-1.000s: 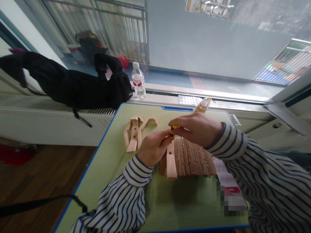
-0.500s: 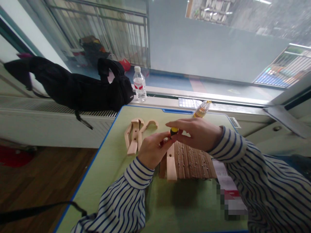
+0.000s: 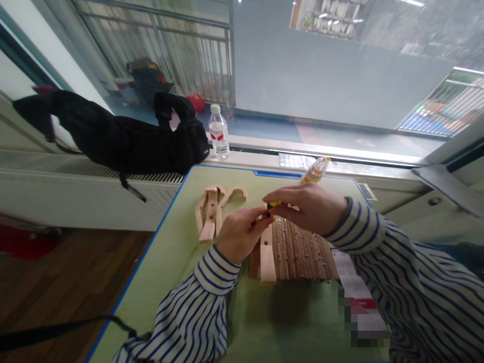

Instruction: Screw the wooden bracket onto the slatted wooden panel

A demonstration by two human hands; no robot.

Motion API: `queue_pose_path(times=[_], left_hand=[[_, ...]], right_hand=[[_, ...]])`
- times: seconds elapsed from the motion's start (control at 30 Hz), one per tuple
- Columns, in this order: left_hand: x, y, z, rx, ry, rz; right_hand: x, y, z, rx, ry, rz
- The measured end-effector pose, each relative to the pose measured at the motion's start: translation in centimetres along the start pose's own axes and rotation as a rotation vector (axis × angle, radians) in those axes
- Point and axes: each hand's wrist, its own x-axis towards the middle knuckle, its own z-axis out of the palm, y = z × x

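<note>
My right hand is closed round the short yellow-and-black handle of a screwdriver, above a brown wooden board dotted with small holes. My left hand pinches at the lower end of the screwdriver; whether it also holds a screw is hidden by the fingers. Under my hands a pale wooden hook lies along the board's left side, one hole visible and its upper part covered. Left of my left hand, more pale wooden hooks lie together on the green table.
A bottle with yellowish contents stands at the table's back edge. On the sill are a water bottle and a black bag. A printed packet lies right of the board, beside my right sleeve. A black strap crosses at lower left.
My right hand has turned slightly on the screwdriver, and the handle's yellow top now tips more to the right. My left hand keeps nearly the same place; the hooks and board lie as before.
</note>
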Motion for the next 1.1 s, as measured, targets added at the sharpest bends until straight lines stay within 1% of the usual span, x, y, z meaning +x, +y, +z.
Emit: queue_pose_path(times=[0.2, 0.47, 0.57, 0.77, 1.1], left_hand=[[0.14, -0.11, -0.03, -0.030, -0.041, 0.020], [0.19, 0.04, -0.01, -0.025, -0.070, 0.005], [0.10, 0.28, -0.02, 0.015, -0.052, -0.003], [0.06, 0.31, 0.22, 0.013, 0.060, -0.053], [-0.08, 0.24, 0.15, -0.008, 0.047, -0.020]], right_hand=[[-0.29, 0.07, 0.33, -0.030, 0.044, 0.022], [-0.27, 0.39, 0.76, -0.019, 0.078, 0.049], [-0.19, 0.23, 0.71, -0.017, 0.073, 0.052], [0.08, -0.20, 0.47, -0.040, 0.035, 0.030], [-0.02, -0.39, 0.30, -0.033, 0.013, -0.020]])
